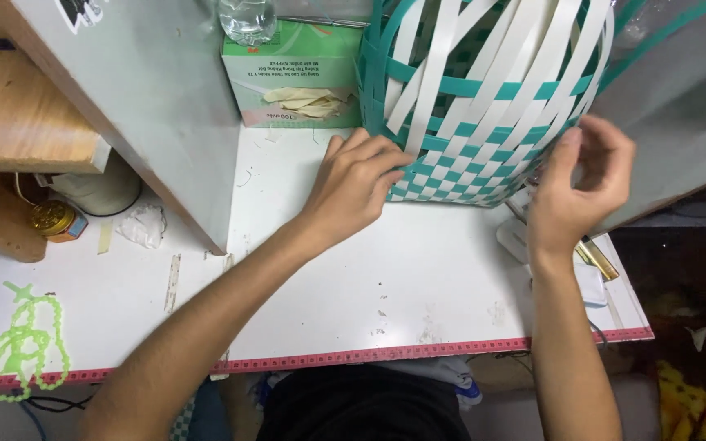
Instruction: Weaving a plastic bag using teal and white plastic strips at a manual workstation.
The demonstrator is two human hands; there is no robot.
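Here, left hand [357, 184] flat (fingers spread) on basket [484, 98].

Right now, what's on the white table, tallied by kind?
Woven teal-and-white basket: 1, left hand and right hand on it
Green glove box: 1
Clear plastic bottle: 1
Green bead string: 1
Total: 4
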